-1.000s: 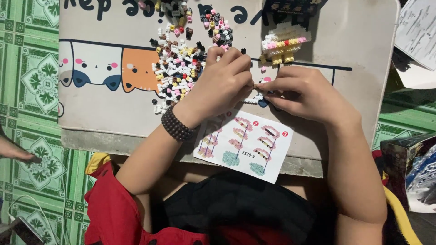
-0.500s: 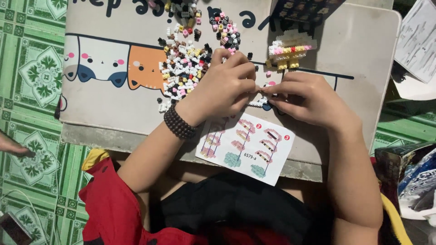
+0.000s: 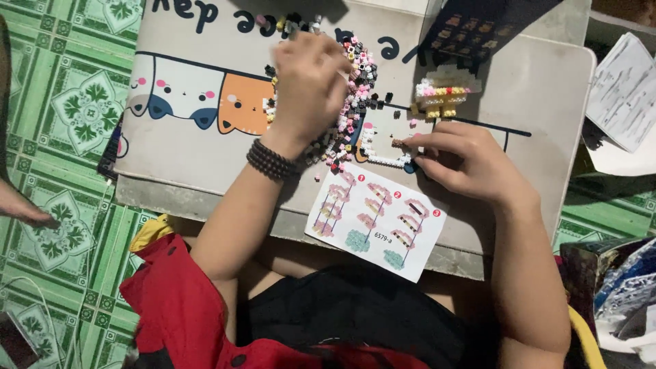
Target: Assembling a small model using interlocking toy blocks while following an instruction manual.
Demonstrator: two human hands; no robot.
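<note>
Plastic micro-bricks, tiny, blocky and many-coloured, lie heaped on a smooth pale lap desk. From the head view, the left hand, blurred, reaches into the heap, fingers curled; I cannot tell whether it pinches anything. The right hand presses fingertips on a small white brick piece, beside a glossy instruction sheet.

The left hand is motion-blurred and covers part of the brick pile, so its grip cannot be read. Beside the pile, the right hand hides whatever its fingertips pinch. The frame's top edge crops the worktop.
</note>
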